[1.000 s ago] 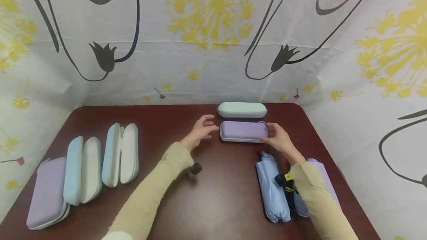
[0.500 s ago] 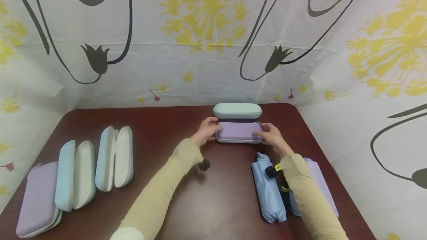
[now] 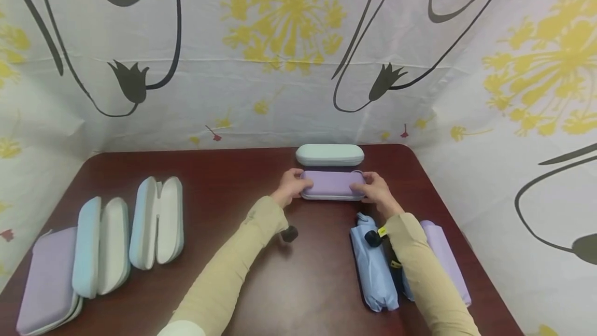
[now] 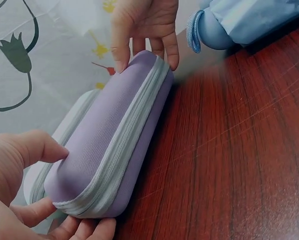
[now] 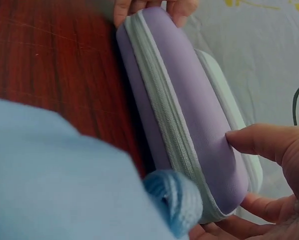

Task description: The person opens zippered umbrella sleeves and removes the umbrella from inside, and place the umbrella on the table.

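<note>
A purple zippered case (image 3: 332, 185) with a pale zipper band lies lengthwise near the back of the table. My left hand (image 3: 291, 185) grips its left end, thumb on top and fingers round the lower edge, as the left wrist view shows. At the other end my right hand (image 3: 375, 191) holds it the same way, the thumb pressing the lid in the right wrist view. Just behind stands a mint hard case (image 3: 330, 155), closed. A folded light-blue umbrella (image 3: 374, 266) lies in front of my right hand, its wrist loop (image 5: 174, 200) close to the purple case in the right wrist view.
Two open light-blue cases (image 3: 156, 222) (image 3: 100, 247) with whitish insides stand at the left, beside another purple zippered case (image 3: 48, 279). Partly under my right forearm are a lilac object (image 3: 446, 261) and another blue one. Patterned cloth (image 3: 261, 56) rises behind the table.
My left hand has moved right and taken hold of the purple case's left end. My right hand's thumb has come onto its top. The head view has shifted slightly.
</note>
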{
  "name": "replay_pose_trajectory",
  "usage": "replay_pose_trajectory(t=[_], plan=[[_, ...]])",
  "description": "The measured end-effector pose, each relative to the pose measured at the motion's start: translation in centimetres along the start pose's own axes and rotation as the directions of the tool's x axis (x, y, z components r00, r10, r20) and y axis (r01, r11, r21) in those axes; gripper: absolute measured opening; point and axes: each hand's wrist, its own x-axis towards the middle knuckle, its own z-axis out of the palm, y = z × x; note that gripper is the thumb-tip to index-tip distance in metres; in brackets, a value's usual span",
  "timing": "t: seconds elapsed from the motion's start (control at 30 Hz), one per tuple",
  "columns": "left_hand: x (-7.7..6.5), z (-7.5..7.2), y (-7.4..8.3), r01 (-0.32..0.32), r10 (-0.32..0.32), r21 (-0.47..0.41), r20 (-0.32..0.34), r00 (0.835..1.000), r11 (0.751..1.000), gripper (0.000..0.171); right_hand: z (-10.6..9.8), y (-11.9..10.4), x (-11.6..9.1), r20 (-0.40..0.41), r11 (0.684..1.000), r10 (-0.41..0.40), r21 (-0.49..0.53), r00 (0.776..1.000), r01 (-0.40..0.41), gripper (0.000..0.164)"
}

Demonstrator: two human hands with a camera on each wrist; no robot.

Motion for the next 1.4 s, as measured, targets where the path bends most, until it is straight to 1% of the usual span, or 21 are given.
replay_pose_trajectory(t=[0.17, 0.4, 0.53, 0.7, 0.9, 0.97, 1.17, 1.4], plan=[[-0.3, -0.8, 0.2, -0.005, 0.006, 0.02, -0.025, 1.0, 1.0, 0.058, 0.6, -0.3, -0.1, 0.015, 0.999, 0.016, 0.029, 1.0, -0.016, 0.063], [-0.8, -2.9, 0.2, 0.011, -0.01, 0.034, -0.023, 1.0, 0.999, 0.059, 1.9, -0.9, -0.2, 0.042, 0.998, -0.007, 0.067, 0.999, 0.005, 0.059], [-1.2, -4.6, 0.0, 0.017, -0.015, 0.049, -0.034, 0.999, 0.999, 0.059, 3.3, -1.6, -0.4, 0.069, 0.997, -0.026, 0.072, 0.997, 0.021, 0.058], [-2.1, -6.7, -0.3, 0.036, -0.032, 0.07, -0.06, 0.998, 0.997, 0.06, 5.2, -2.5, -0.6, 0.098, 0.996, -0.051, 0.074, 0.994, 0.044, 0.057], [-3.2, -9.2, -0.9, 0.047, -0.043, 0.054, -0.084, 0.996, 0.997, 0.06, 7.5, -3.3, -1.0, 0.108, 0.995, -0.072, 0.083, 0.992, 0.063, 0.057], [-3.6, -9.8, -1.1, 0.045, -0.04, 0.055, -0.085, 0.996, 0.997, 0.06, 8.1, -3.5, -1.3, 0.108, 0.994, -0.077, 0.088, 0.991, 0.068, 0.057], [-4.8, -11.1, -1.6, 0.051, -0.046, 0.052, -0.095, 0.994, 0.997, 0.059, 9.4, -3.7, -2.5, 0.118, 0.991, -0.098, 0.102, 0.988, 0.086, 0.055], [-5.9, -12.2, -2.5, 0.07, -0.063, 0.061, -0.1, 0.993, 0.996, 0.058, 10.4, -3.7, -3.8, 0.138, 0.992, -0.097, 0.093, 0.986, 0.084, 0.051]])
